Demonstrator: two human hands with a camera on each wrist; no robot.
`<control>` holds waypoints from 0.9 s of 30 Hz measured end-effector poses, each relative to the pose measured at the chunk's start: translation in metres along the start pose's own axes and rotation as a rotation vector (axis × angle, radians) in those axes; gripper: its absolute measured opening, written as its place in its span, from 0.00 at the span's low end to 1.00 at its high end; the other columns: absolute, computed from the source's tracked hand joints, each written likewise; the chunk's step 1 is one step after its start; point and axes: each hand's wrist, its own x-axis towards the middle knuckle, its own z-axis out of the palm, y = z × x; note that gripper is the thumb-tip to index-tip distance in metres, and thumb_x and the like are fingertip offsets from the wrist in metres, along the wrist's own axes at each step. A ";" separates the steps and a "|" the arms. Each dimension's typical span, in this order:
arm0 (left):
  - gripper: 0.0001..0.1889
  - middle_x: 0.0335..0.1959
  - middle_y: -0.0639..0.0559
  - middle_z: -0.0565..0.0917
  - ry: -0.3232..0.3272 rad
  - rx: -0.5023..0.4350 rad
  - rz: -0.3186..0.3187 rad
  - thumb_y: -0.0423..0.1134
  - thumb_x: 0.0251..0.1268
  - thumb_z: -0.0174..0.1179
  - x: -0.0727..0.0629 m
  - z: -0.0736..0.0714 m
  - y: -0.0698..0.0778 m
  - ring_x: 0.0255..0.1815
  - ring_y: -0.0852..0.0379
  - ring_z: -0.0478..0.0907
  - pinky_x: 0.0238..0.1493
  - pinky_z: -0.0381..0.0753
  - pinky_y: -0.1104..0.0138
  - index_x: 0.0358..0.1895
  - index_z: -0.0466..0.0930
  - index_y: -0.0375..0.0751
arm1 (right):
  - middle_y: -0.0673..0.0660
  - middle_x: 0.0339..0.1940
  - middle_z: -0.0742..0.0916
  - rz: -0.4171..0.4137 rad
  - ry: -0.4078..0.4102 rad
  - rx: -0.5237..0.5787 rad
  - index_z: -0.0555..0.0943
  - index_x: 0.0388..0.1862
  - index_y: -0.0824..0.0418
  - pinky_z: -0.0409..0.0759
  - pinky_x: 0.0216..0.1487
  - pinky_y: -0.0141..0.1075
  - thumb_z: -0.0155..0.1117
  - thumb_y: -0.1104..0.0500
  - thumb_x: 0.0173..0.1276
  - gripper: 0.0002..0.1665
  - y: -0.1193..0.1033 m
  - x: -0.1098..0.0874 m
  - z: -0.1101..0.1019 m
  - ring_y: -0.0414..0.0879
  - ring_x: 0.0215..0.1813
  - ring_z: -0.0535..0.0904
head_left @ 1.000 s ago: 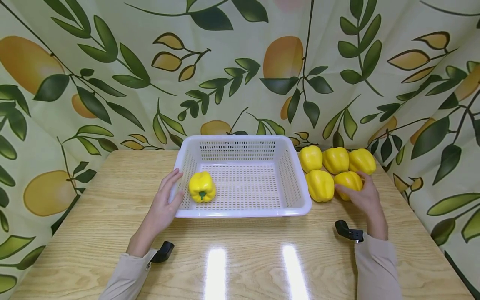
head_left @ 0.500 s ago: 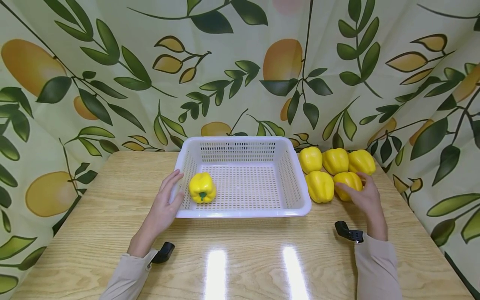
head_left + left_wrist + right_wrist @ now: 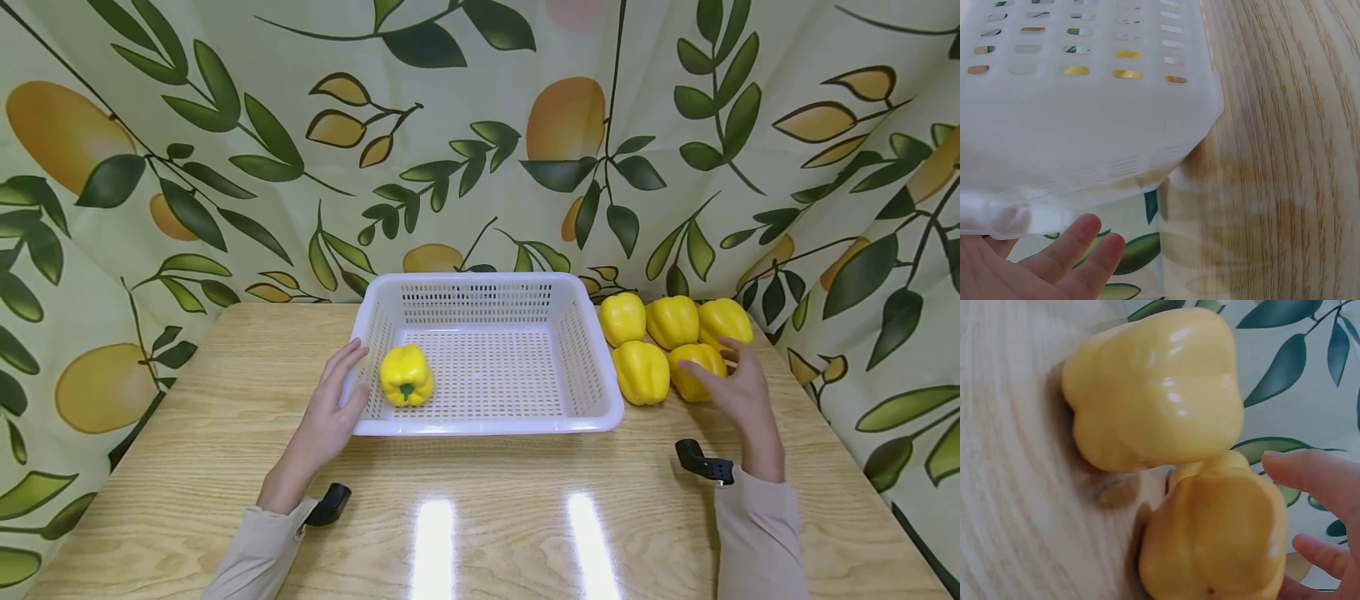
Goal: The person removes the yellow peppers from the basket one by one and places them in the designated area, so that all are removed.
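Note:
In the head view my left hand [image 3: 330, 408] touches the left rim of a white slotted plastic basket [image 3: 483, 427]. The left wrist view shows fingers [image 3: 1082, 234] extended just past the rim. One yellow bell pepper [image 3: 406, 375] with a green stem lies inside, at the left. Right of the basket my right hand [image 3: 738, 387] is spread around the near right yellow bell pepper [image 3: 697, 372]. In the right wrist view, a gap shows between the topmost digit [image 3: 1310, 475] and that pepper; the contact of the lower fingers is partly hidden.
Beside that pepper sits another yellow bell pepper [image 3: 641, 372], close to the basket's right wall. Three more yellow bell peppers [image 3: 672, 322] form a row behind them. A leaf-and-fruit print curtain [image 3: 480, 150] hangs behind the wooden table [image 3: 502, 517].
My right hand has shifted slightly right, and its fingers have spread a little from the near right bell pepper. The left hand and the basket stay put.

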 end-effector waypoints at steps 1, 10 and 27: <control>0.28 0.80 0.43 0.53 -0.001 -0.001 -0.001 0.31 0.71 0.49 0.000 0.000 0.000 0.81 0.38 0.46 0.78 0.47 0.37 0.74 0.60 0.34 | 0.80 0.76 0.55 -0.005 0.003 0.001 0.43 0.79 0.70 0.62 0.68 0.68 0.58 0.38 0.70 0.57 -0.001 0.000 -0.001 0.76 0.71 0.56; 0.28 0.80 0.43 0.52 -0.008 -0.003 -0.013 0.32 0.72 0.48 0.000 0.000 0.000 0.82 0.38 0.45 0.78 0.46 0.37 0.74 0.59 0.35 | 0.79 0.76 0.57 -0.037 0.032 -0.003 0.47 0.79 0.68 0.61 0.68 0.70 0.58 0.40 0.71 0.53 -0.008 -0.003 -0.003 0.77 0.72 0.55; 0.28 0.80 0.43 0.53 -0.003 0.000 -0.005 0.32 0.72 0.49 -0.001 0.000 0.001 0.81 0.38 0.46 0.77 0.47 0.36 0.74 0.60 0.34 | 0.72 0.75 0.65 -0.169 0.122 0.038 0.55 0.78 0.66 0.62 0.71 0.66 0.61 0.45 0.71 0.47 -0.026 -0.014 -0.001 0.72 0.71 0.63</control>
